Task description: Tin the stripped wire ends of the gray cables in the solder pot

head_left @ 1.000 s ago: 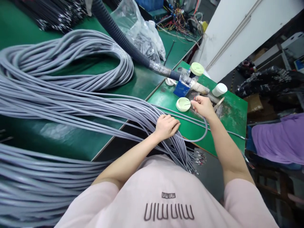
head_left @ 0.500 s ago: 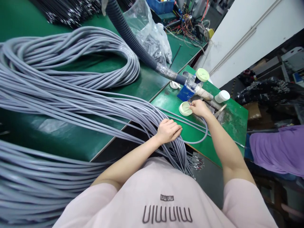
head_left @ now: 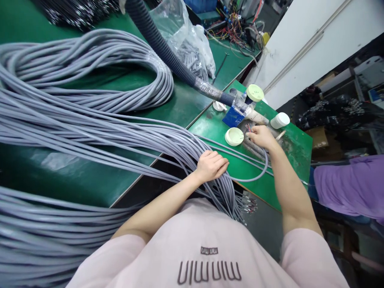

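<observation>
My left hand (head_left: 212, 165) is closed over a thick bundle of grey cables (head_left: 177, 141) where it crosses the table edge. The stripped cable ends (head_left: 249, 205) hang below that hand, by my body. My right hand (head_left: 261, 138) pinches the end of one grey cable (head_left: 255, 179), which loops back toward the bundle. Thin coloured wires (head_left: 248, 128) stick out past its fingertips. Just left of these fingers, and apart from them, is a small round pale-green tub (head_left: 234, 137). A blue box (head_left: 233, 117) at the end of a hose stands behind the tub.
A dark corrugated hose (head_left: 168, 52) slants over the table. Coiled grey cables (head_left: 120, 36) lie at left, with a clear plastic bag (head_left: 192, 52) behind. A white jar (head_left: 280, 120) and a yellow-green lid (head_left: 255, 93) stand farther back. A person in purple (head_left: 349, 188) is at right.
My right hand has moved right, away from over the pale tub, carrying the cable end with it. The cable loop has shifted right too. My left hand stays on the bundle.
</observation>
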Available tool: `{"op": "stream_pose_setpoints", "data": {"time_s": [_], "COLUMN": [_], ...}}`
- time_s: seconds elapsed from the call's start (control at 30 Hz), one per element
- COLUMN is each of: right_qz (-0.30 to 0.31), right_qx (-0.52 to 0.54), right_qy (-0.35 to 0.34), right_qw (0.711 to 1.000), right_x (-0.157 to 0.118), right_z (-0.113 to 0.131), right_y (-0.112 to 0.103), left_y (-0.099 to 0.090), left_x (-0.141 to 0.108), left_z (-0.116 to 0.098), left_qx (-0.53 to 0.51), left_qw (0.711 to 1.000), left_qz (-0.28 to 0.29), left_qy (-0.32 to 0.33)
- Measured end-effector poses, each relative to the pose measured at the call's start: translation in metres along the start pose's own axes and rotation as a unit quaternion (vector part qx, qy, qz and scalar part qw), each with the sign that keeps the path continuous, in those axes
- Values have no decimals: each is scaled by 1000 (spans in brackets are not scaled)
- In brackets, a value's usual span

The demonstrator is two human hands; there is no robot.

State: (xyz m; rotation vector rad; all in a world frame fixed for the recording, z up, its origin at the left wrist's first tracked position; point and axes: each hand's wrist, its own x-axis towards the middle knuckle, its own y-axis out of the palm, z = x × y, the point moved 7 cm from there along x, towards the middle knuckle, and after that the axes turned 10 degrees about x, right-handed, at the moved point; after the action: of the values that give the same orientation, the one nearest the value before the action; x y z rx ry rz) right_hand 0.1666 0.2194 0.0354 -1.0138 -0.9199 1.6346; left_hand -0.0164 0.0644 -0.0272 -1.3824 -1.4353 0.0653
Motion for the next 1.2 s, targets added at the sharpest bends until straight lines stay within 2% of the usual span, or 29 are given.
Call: {"op": "stream_pose_setpoints", "data": {"time_s": [0.1,0.23,0.37,0.73,0.97,1.2], "right_qz": [-32,-83,-105,-88,-79,-80], "right_qx": [69,87,81,85,87,77], "right_qy": [36,104,140,201,213,214], "right_qw": [996,987,981,972,970,970], "right_x": [-10,-16,-10,10,13,14], "right_z": [-43,-100,-130,-163,-170,-172], "right_y": [-18,-31,-29,-12,-4,-6], "left_y": [0,0,1,-5,-10,-8], "left_x": [0,-1,-2,0,2,0], "left_z": [1,3,3,-5,-8,-6], "left_qx": [-19,-58,-55,25,38,41], "left_qw": [1000,998,998,998,997,997], "left_qz": [-1,-3,2,-31,-50,-45], "left_qy": [-1,-7,-4,38,44,46]}}
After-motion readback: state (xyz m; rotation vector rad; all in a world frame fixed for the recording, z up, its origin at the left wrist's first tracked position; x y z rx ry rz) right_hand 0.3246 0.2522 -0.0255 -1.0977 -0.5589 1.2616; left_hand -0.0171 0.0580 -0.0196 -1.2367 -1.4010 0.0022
